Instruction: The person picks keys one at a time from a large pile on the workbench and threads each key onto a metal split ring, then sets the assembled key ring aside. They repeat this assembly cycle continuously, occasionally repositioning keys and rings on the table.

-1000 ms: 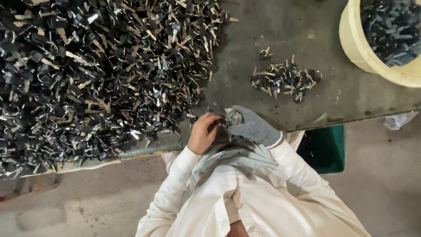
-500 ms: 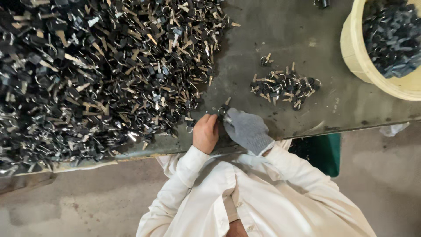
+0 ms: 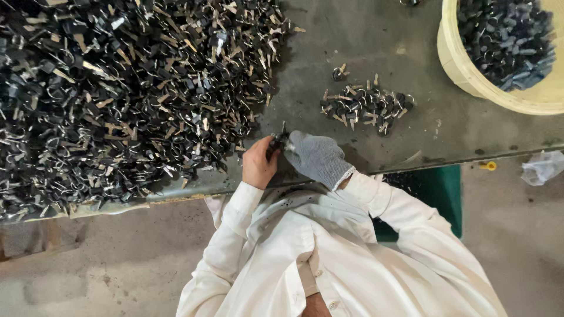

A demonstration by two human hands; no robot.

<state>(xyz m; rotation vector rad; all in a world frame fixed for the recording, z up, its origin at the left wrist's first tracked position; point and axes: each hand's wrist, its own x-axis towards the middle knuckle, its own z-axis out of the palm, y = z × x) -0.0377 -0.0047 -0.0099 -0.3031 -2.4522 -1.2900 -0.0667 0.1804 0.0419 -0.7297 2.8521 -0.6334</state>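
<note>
My bare left hand (image 3: pixel 259 164) and my right hand (image 3: pixel 317 157), which wears a grey knit glove, meet at the near edge of the dark metal table (image 3: pixel 376 35). Between their fingers they pinch a small black key-like part (image 3: pixel 277 141). A huge heap of black-headed keys with metal blades (image 3: pixel 117 94) covers the table's left half, just left of my left hand. A small cluster of the same keys (image 3: pixel 364 105) lies beyond my right hand.
A cream plastic tub (image 3: pixel 464 70) filled with dark parts stands at the table's far right. A green crate (image 3: pixel 437 194) sits below the table edge. A crumpled clear plastic bag (image 3: pixel 543 167) and a small yellow item (image 3: pixel 487 166) lie on the concrete floor.
Both hands have shifted slightly up onto the table edge and stay together on the small part. The view has drifted a little.
</note>
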